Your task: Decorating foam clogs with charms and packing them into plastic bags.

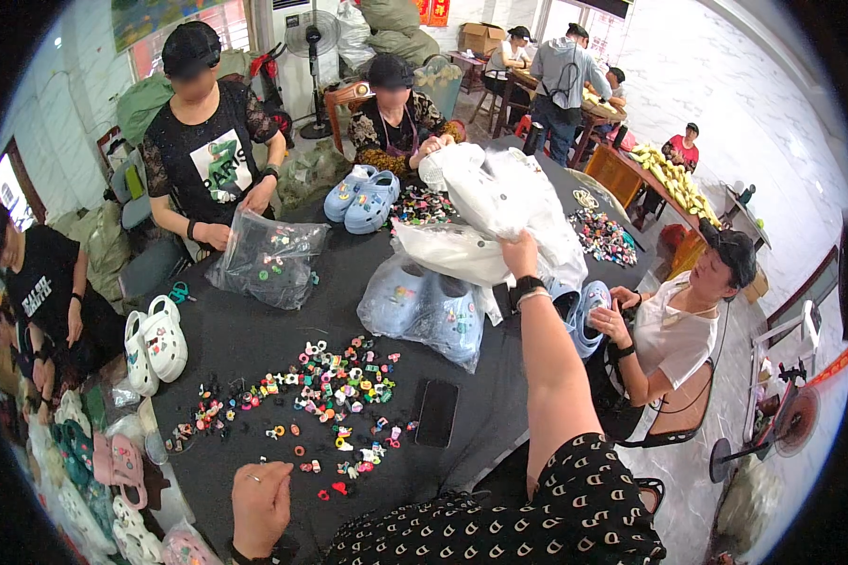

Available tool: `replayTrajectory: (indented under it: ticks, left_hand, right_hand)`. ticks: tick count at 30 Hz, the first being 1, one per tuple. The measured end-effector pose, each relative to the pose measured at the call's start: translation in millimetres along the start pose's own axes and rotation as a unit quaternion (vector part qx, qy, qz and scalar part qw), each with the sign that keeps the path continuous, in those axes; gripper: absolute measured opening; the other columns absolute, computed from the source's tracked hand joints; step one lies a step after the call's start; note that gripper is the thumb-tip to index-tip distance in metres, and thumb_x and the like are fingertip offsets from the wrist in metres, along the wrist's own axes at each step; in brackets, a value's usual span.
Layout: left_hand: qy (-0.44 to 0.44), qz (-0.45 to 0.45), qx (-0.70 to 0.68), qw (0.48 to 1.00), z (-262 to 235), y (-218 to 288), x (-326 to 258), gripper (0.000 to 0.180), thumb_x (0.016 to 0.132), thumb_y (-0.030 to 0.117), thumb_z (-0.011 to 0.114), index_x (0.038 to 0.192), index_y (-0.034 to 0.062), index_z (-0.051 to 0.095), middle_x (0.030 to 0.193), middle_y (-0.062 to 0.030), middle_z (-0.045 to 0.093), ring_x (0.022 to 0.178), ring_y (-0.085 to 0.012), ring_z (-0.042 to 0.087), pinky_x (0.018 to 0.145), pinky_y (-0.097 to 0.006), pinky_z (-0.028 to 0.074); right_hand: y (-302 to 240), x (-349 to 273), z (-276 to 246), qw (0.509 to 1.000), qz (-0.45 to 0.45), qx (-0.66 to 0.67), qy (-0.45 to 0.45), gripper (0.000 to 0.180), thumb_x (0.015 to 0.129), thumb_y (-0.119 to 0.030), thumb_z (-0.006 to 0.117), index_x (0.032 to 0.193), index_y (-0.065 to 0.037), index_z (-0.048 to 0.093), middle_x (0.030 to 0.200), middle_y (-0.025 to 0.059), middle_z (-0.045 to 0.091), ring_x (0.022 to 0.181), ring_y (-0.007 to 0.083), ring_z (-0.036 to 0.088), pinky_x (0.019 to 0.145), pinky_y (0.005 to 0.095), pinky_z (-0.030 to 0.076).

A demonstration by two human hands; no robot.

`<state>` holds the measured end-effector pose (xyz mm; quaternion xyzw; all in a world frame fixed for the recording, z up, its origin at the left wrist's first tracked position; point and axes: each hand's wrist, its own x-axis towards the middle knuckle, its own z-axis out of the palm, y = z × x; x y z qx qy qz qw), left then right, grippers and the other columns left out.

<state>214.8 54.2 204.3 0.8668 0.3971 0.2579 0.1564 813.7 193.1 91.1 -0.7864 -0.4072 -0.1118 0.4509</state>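
My right hand reaches far across the black table and grips a clear plastic bag holding white clogs. My left hand rests flat near the table's front edge, fingers loose and holding nothing. Just beyond it lies a spread of small colourful shoe charms. A bag of light blue clogs lies under my right wrist. A black phone lies face down right of the charms.
A standing person holds a bag of charms. Blue clogs and more charm piles sit farther back. White clogs lie at the left edge. Seated people ring the table; one at right handles blue clogs.
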Motion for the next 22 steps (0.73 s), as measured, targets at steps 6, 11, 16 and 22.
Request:
replayTrajectory:
  ticks: [6,11,16,22]
  left_hand:
    - [-0.04,-0.002,-0.02,0.999,7,4,-10,0.018,0.085,0.005,0.058,0.102,0.0032,0.065,0.099,-0.0128,0.065,0.093,-0.0318,0.06,0.083,-0.04,0.047]
    - [-0.043,0.0,-0.027,0.999,9,6,-10,0.018,0.087,0.006,0.057,0.102,0.0029,0.064,0.098,-0.013,0.065,0.092,-0.0322,0.06,0.082,-0.04,0.047]
    - [-0.075,-0.006,-0.022,0.997,7,12,-8,0.018,0.088,0.008,0.055,0.102,0.003,0.065,0.098,-0.0128,0.065,0.091,-0.0317,0.06,0.082,-0.039,0.046]
    - [-0.142,-0.022,0.009,0.99,13,1,-16,0.019,0.089,0.01,0.056,0.106,0.0049,0.064,0.097,-0.0138,0.065,0.091,-0.0308,0.06,0.081,-0.04,0.046]
  right_hand:
    - [-31,-9,-10,0.993,0.012,-0.068,-0.091,0.044,0.073,-0.034,0.073,0.097,0.001,0.065,0.091,0.0256,0.065,0.09,0.0408,0.063,0.078,0.0453,0.05]
    - [-30,-24,-27,0.984,-0.003,-0.077,-0.16,0.043,0.073,-0.033,0.07,0.1,0.0,0.064,0.09,0.0264,0.065,0.089,0.0412,0.062,0.078,0.0458,0.049]
    - [-36,-27,-44,0.971,-0.096,-0.173,-0.132,0.055,0.072,-0.049,0.07,0.099,-0.001,0.066,0.097,0.03,0.062,0.095,0.0403,0.06,0.082,0.0438,0.049]
    - [-55,-37,-50,0.961,-0.005,-0.216,-0.172,0.055,0.074,-0.055,0.066,0.101,-0.007,0.069,0.127,0.0223,0.05,0.117,0.0355,0.046,0.097,0.0537,0.035]
